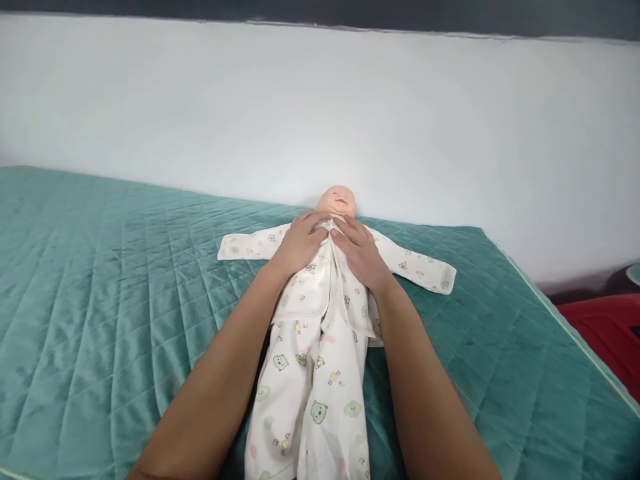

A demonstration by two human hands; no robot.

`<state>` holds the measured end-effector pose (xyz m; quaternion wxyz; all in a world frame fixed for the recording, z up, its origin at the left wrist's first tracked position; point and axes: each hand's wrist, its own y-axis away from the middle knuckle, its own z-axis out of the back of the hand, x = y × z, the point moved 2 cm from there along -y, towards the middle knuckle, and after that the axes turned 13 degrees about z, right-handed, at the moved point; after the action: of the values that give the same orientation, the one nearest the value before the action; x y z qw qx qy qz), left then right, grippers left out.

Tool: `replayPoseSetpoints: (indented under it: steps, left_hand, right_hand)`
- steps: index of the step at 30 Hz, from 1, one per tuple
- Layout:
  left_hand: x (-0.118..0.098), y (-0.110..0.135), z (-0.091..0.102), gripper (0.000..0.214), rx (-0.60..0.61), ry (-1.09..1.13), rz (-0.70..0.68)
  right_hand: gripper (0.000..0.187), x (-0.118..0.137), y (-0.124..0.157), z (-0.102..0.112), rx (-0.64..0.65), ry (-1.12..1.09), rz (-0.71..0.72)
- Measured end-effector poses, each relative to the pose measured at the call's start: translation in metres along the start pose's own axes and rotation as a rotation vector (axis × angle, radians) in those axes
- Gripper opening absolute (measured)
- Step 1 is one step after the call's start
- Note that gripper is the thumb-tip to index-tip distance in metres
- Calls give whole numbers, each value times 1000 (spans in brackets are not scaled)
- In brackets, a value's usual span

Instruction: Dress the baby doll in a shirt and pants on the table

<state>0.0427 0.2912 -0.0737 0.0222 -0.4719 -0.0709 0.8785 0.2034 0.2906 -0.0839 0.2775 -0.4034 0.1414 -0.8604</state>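
Note:
A baby doll (337, 199) lies on its back on a green quilted mattress (110, 280), head toward the wall. It wears a white printed sleepsuit (313, 373) with both sleeves spread out sideways. My left hand (300, 241) and my right hand (359, 252) rest on the doll's chest just below the neck. Their fingertips pinch the two front edges of the sleepsuit together at the collar. Both forearms reach in from the bottom of the view along the doll's body.
A white wall (320, 113) runs right behind the doll's head. The mattress edge (565, 320) slants down on the right, and a red object (607, 333) sits on the floor beyond it.

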Motion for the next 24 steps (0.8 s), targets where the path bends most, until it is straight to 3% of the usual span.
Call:
replayPoseSetpoints:
  steps: [4, 13, 24]
  left_hand:
    - [0, 1, 1, 47, 12, 18, 0]
    - [-2, 5, 1, 41, -12, 11, 12]
    - [0, 4, 0, 29, -31, 13, 58]
  right_hand:
    - [49, 4, 1, 2, -17, -81, -81]
    - [33, 6, 3, 2, -180, -174, -71]
    - [39, 9, 2, 4, -56, -54, -77]
